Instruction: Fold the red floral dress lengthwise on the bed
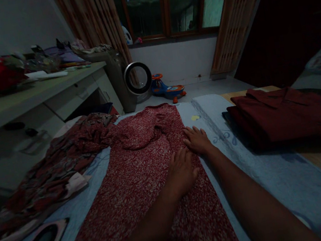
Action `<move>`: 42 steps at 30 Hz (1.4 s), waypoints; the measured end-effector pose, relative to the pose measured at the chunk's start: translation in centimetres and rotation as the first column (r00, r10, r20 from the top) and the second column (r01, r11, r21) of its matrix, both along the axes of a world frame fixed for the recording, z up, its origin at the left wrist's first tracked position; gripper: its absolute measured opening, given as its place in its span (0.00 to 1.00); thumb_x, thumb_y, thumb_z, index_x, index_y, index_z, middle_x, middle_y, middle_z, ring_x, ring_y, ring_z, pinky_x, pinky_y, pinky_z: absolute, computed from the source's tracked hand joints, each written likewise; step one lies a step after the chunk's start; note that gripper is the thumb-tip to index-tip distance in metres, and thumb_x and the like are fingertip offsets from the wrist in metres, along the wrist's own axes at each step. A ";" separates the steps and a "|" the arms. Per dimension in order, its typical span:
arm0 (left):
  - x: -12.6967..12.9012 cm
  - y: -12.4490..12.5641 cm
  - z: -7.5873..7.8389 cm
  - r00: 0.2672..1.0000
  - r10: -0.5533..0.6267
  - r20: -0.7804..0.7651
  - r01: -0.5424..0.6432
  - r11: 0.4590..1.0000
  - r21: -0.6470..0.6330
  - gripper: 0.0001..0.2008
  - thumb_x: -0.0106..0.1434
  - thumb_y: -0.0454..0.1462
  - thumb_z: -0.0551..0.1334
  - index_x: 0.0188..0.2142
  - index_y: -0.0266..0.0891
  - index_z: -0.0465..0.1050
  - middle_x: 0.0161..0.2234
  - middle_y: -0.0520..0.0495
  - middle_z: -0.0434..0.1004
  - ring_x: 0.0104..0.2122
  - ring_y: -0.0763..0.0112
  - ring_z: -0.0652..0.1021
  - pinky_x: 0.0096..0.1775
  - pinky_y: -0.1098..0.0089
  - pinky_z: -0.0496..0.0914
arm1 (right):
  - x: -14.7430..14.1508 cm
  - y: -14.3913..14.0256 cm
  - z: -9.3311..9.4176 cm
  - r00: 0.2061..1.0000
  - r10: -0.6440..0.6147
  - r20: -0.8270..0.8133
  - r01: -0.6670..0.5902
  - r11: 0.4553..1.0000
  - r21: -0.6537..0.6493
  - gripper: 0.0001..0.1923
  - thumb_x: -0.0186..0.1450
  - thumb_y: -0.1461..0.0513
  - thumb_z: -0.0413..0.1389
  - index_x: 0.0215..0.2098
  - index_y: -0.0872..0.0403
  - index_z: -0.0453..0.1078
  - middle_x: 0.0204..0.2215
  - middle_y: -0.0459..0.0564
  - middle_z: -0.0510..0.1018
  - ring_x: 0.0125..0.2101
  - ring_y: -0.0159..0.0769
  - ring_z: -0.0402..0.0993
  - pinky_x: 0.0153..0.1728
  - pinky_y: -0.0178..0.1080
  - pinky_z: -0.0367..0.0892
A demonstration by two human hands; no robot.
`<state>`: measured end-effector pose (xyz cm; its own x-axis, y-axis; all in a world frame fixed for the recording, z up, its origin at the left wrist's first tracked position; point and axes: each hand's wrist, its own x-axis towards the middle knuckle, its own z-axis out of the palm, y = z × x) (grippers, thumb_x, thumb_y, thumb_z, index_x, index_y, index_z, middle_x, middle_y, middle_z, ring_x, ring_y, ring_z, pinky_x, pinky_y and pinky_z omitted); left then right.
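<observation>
desk [38, 92] at 10 o'clock carries clutter. below it, a crumpled patterned garment [58, 164] lies on the pale blue sheet [264, 169]. the red speckled garment [138, 172] lies flat at centre, running from 6 to 12 o'clock. left hand [183, 171] rests flat on it, fingers together, gripping nothing. right hand [198, 140] lies flat at the garment's right edge, fingers slightly spread. folded maroon shirt [286, 117] sits at 3 o'clock. fan [137, 78], toy car [169, 89] and window [167, 4] stand at 12 o'clock.
</observation>
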<state>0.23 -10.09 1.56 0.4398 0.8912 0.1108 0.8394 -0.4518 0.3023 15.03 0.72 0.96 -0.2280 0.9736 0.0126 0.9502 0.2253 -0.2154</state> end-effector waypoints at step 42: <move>-2.9 10.7 0.3 0.941 0.292 -0.174 -0.258 0.947 0.191 0.14 0.70 0.39 0.54 0.51 0.40 0.71 0.52 0.40 0.72 0.52 0.52 0.69 0.51 0.54 0.66 | -1.8 -0.7 -0.3 0.986 0.165 0.005 -0.165 0.986 0.037 0.26 0.74 0.56 0.43 0.69 0.51 0.54 0.71 0.53 0.51 0.70 0.43 0.45 0.66 0.60 0.41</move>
<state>-2.68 0.66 1.83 0.2077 0.9573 0.2012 0.9728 -0.2237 0.0600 13.28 -0.01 0.65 -0.3852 0.9216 0.0470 0.9000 0.3865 -0.2018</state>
